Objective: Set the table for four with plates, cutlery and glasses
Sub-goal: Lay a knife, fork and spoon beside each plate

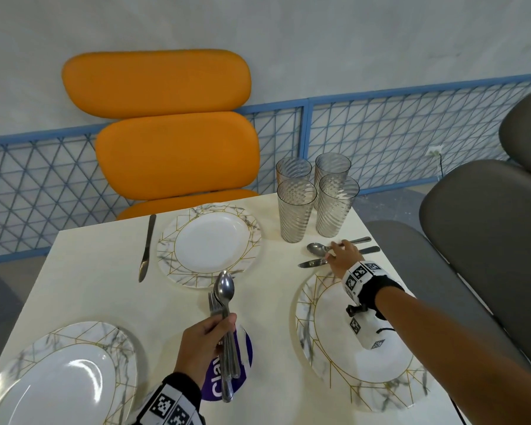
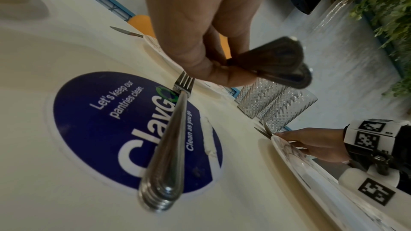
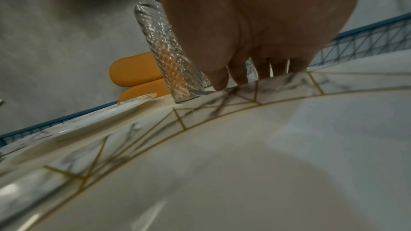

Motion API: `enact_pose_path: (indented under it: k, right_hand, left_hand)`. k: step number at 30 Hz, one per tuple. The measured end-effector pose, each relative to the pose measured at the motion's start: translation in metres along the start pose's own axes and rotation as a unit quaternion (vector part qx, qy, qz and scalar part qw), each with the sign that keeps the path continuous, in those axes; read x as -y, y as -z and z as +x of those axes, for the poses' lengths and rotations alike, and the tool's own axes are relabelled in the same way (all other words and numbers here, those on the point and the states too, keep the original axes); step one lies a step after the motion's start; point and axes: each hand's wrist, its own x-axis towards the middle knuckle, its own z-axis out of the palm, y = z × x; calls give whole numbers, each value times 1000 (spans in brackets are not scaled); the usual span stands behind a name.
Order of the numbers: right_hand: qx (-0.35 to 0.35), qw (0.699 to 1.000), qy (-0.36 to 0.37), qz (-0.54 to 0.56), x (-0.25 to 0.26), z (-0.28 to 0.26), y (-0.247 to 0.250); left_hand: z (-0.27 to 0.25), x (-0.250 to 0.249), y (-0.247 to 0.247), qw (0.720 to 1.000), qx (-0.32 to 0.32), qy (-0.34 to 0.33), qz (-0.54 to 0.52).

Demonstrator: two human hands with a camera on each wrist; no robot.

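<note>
left hand (image 1: 207,345): grips cutlery bundle (image 1: 226,326) | right hand (image 1: 344,257): fingers on loose cutlery (image 1: 316,248), grasp unclear

An orange padded chair (image 1: 169,127) stands at the far edge of the table (image 1: 89,271), backed by a blue wire-mesh fence (image 1: 396,130) along a pale wall. Grey cushioned seats (image 1: 485,240) sit at the right. A round purple sticker (image 2: 106,129) reading "Let's keep our pantries clean" lies on the table; green foliage (image 2: 387,15) hangs beyond.
</note>
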Motion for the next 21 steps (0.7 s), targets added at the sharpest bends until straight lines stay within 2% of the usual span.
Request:
enact_pose_path:
  k: [6,10,12,14,18,21]
  right_hand:
    - [-87,994,35,60,7,-22,9]
    - [-136,971,164,105,28,-64,7]
    - [-108,962,198,155,40,-94,1]
    - [-51,951,214,218,54,-133,-3]
    - [100,934,179,293,83,-205,-15]
    - [143,894,133,404,91,-237,-25]
  left_hand:
    - [0,7,-2,999,6,-13,29]
    - [-10,5,-8,998,11,-24,53]
    - [-19,4,-12,998,12,-30,53]
    - [-32,4,-12,998,14,-34,53]
    - [-62,5,-9,998,40,-20,35]
    - [-92,3,-3,998,61,-12,20]
